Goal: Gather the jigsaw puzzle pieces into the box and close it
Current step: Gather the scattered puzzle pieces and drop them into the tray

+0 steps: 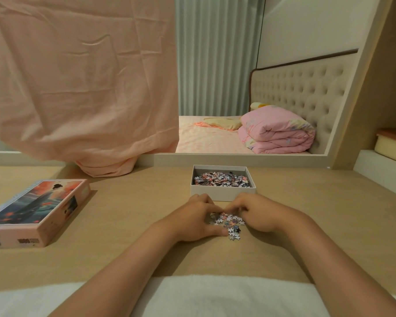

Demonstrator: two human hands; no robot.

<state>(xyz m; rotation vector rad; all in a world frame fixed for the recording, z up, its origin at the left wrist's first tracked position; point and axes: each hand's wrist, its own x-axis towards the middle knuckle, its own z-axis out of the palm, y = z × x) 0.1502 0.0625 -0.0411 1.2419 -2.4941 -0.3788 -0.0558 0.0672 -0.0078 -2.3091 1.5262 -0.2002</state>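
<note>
Left hand: your left hand [199, 219] lies curled on the wooden table [128, 225], fingers cupped against the loose pieces [229, 224]; whether it actually grips any is hard to tell.
Right hand: your right hand [258, 213] mirrors it, fingertips meeting the left's over the pile.
Loose pieces: a small heap between your hands, just in front of the box.
Box: the white open box [223, 193] sits just beyond your knuckles, already holding many pieces.
Lid: the illustrated lid [36, 209] lies well apart, far left.

Light wood desk [128, 225]; peach cloth [78, 76] draped left; behind, tufted headboard [295, 92], pale curtain [215, 56], possibly mirrored.
</note>
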